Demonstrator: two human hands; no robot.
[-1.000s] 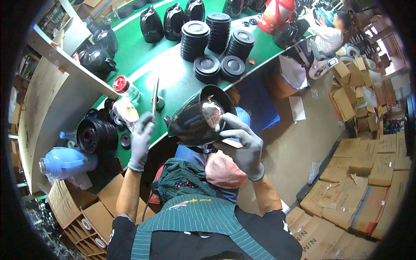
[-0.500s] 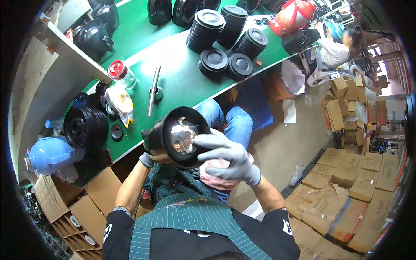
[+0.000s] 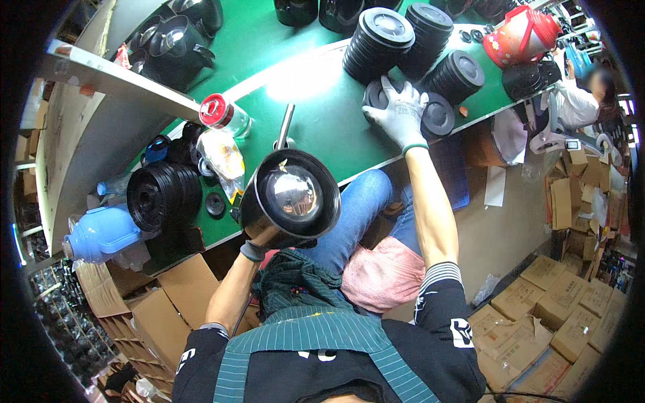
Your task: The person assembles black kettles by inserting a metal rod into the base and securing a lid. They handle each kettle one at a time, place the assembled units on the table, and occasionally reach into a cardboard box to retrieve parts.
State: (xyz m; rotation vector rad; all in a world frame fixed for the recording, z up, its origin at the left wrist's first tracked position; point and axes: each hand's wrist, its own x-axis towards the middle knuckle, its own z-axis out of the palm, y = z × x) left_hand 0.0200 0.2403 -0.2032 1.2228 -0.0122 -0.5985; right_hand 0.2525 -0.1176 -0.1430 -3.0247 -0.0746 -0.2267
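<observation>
My left hand [image 3: 263, 240] holds a black thermos jug body [image 3: 259, 208] above my lap, partly hidden behind it. The jug's open round end faces up, and a shiny silvery rounded liner [image 3: 290, 191] shows inside. My right hand [image 3: 401, 114], in a light grey glove, reaches across to the bench, its fingers spread over a short stack of black ridged discs [image 3: 377, 94]. How firmly it touches the top disc is hard to see. Another short stack of black discs [image 3: 438, 115] stands just right of that hand. A metal rod [image 3: 287, 124] rises behind the jug.
Taller disc stacks [image 3: 379, 40] stand behind on the green bench [image 3: 316, 121]. A red-lidded jar [image 3: 225, 114], a blue jug [image 3: 101, 234] and black rings [image 3: 161, 195] lie left. A red jug [image 3: 521, 37] stands right, near a seated person. Cardboard boxes [image 3: 537, 322] fill the lower right.
My right hand has left the jug's open end and stretched forward right to the short disc stack. My left hand still holds the jug. The view has shifted.
</observation>
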